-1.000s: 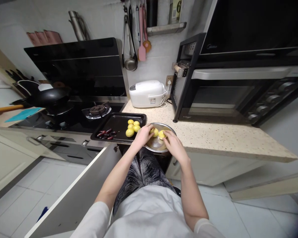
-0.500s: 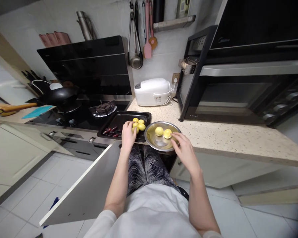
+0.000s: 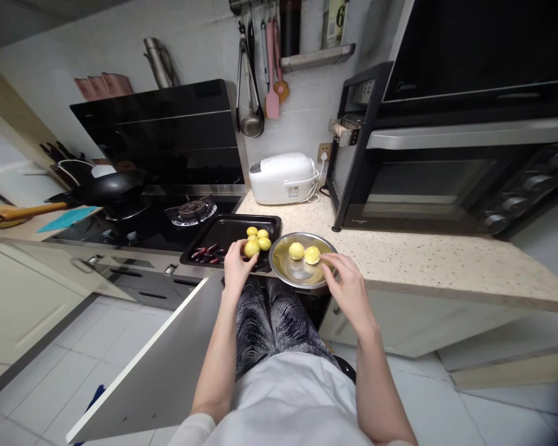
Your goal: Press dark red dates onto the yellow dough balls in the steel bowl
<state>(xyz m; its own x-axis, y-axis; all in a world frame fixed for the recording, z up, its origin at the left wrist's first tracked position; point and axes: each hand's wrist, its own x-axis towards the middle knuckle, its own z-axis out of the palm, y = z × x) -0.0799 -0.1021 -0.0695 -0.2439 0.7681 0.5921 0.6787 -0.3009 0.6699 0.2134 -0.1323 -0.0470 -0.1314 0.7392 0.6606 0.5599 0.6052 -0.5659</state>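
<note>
A black baking tray on the counter holds several yellow lemons on its right and several dark red oblong items on its left. My left hand has its thumb and fingers around the nearest lemon. Beside the tray is a steel bowl with two lemons inside, one on the left and one on the right. The fingers of my right hand reach over the bowl's right rim, spread, with their tips at the right lemon.
Behind the bowl stands a white appliance. A black oven is at the right. The stove and a black wok are at the left. An open cabinet door juts out beside my legs.
My left hand's fingers have closed round the nearest lemon, which now shows more clearly at the front of the group. My right hand stays at the bowl. The view has shifted slightly.
</note>
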